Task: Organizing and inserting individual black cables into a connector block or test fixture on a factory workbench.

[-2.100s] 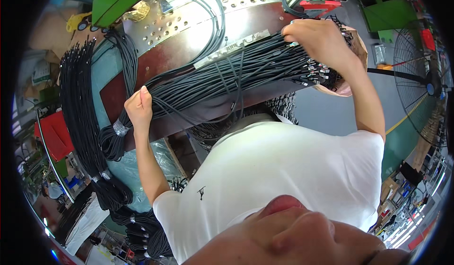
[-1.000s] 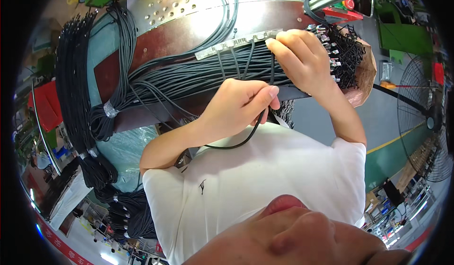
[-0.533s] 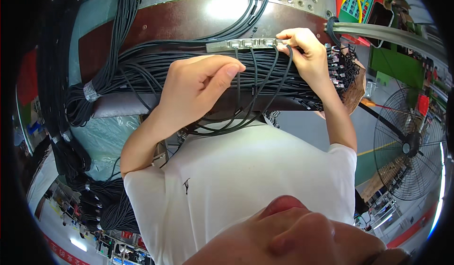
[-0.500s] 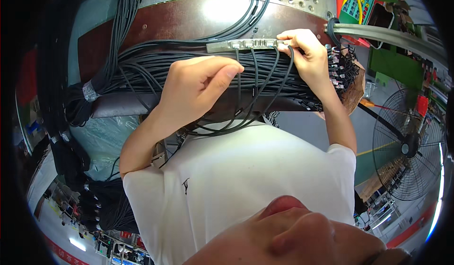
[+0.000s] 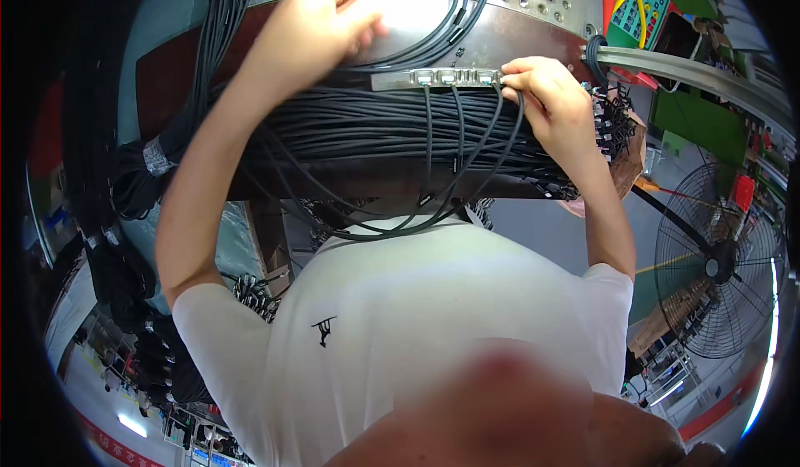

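A pale strip-shaped connector holder (image 5: 396,80) lies across the far side of a thick bundle of black cables (image 5: 358,129). Several thin black cables (image 5: 429,138) run from its sockets toward my body and loop in front of my shirt. At the strip's right end, my right hand (image 5: 558,104) pinches a black cable end between thumb and fingers; the fingers partly hide the joint. My left hand (image 5: 329,25) is raised above the far side of the bench, left of a curved set of cables (image 5: 467,17). Its fingers look curled but are smeared by motion and glare.
Behind the bundle is a perforated metal plate (image 5: 521,0). A silver wrap (image 5: 157,159) ties cables at the left. To the right stand a curved metal rail (image 5: 667,57), a caged fan (image 5: 718,263) and yellow-handled pliers (image 5: 641,15). Clear plastic sheeting (image 5: 242,238) hangs below left.
My left hand has swung up and away from the cables in front of the strip to the bench's far side. My right hand stays at the strip's right end.
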The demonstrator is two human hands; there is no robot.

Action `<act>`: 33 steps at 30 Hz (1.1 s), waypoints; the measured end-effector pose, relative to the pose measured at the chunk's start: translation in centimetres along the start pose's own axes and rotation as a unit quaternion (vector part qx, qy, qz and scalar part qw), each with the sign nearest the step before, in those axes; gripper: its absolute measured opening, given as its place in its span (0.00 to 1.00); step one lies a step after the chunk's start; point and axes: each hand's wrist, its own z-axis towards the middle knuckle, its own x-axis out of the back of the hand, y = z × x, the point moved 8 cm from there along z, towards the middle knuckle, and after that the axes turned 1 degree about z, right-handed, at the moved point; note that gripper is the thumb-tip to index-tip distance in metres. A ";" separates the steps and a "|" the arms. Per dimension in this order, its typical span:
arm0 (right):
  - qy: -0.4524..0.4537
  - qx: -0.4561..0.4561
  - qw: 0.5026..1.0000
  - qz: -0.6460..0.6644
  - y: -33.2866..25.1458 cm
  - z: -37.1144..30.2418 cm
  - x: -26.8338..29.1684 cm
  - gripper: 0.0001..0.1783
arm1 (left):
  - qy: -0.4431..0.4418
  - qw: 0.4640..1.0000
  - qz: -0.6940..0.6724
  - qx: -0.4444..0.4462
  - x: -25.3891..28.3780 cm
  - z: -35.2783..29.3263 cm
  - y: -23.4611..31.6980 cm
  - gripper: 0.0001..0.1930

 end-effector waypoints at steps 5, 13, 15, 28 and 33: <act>-0.020 -0.019 0.999 0.034 0.9 -0.1 -0.8 0.08 | -0.048 0.916 -0.399 -0.017 -0.9 7.5 -1.8 0.18; -0.002 -0.212 0.966 -0.148 16.9 11.0 3.8 0.18 | -0.078 0.868 -0.488 -0.041 -5.4 8.4 2.7 0.16; -0.009 -0.195 0.959 -0.203 17.9 13.6 0.5 0.18 | -0.075 0.865 -0.493 -0.052 -5.1 8.2 3.0 0.15; 0.127 -0.011 0.992 0.001 5.6 12.4 -1.1 0.10 | -0.120 0.811 -0.561 0.115 -9.3 -0.6 2.4 0.15; -0.018 -0.018 0.996 0.084 3.1 10.7 0.0 0.14 | 0.006 0.749 -0.662 0.025 2.9 -7.8 0.0 0.13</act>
